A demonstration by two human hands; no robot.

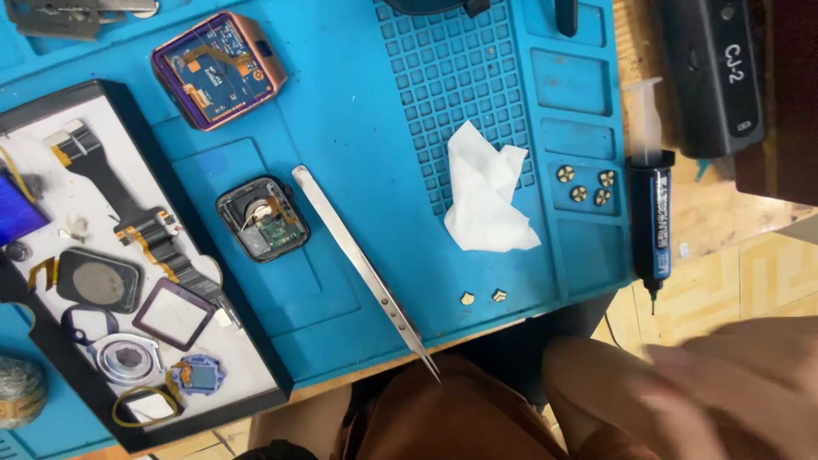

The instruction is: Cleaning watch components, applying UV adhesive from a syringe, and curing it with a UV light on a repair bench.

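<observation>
Head view looks down on a blue repair mat (358, 102) where an opened smartwatch body (262, 218) lies face up, its cover off and a small circuit board and thin wires showing inside. Just beside it, to its right, long steel tweezers (362, 264) rest on the mat untouched, their tips reaching past the mat's near edge. Judging by this, the watch is already opened and partly stripped, with inner parts not yet lifted out. A crumpled white tissue (487, 189) lies further right, with two small brass-coloured screws (482, 296) near the edge and four more in a mat recess (584, 185). A second, copper-framed watch case (219, 70) sits above, its board exposed. At the left a black-rimmed white tray (51, 119) holds removed pieces: a strap, flex cables, a square glass and rings. A dark syringe (652, 196) lies off the mat's right side. One hand (733, 392), seemingly the right, is a blur at lower right, well apart from the watch; whether its fingers are spread or closed cannot be told.
</observation>
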